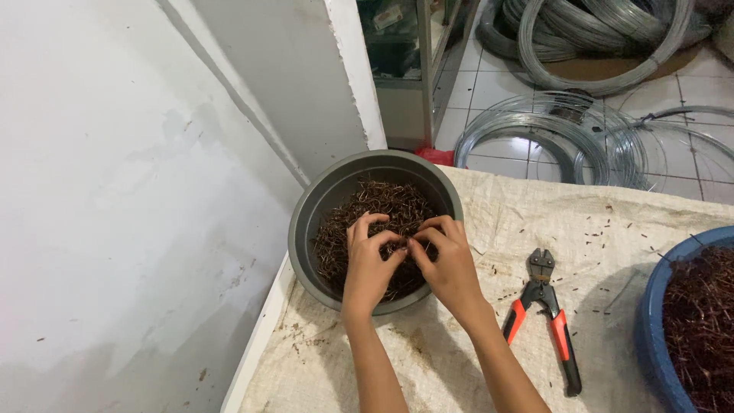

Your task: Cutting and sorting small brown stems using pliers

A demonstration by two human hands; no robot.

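Down over the grey bowl (306, 222), both hands are working in a heap of short rusty brown wire pieces (382, 203) that is filling it. The left hand (368, 264) is curling its fingers inward, with the fingertips pressing into the pile, and the right hand (449, 264) is bending likewise, its thumb and forefinger pinching together right beside the left fingertips (whether a piece is actually caught between them is too small to tell). Just to the right of the right wrist, a bolt cutter with red-and-black handles (544, 317) is lying on the sacking-covered worktop (489, 222), jaws pointing away. Further right, a blue tub (651, 321) is holding more of the same rusty pieces. Beyond the hands, coils of grey wire (550, 134) are lying on the tiled floor.
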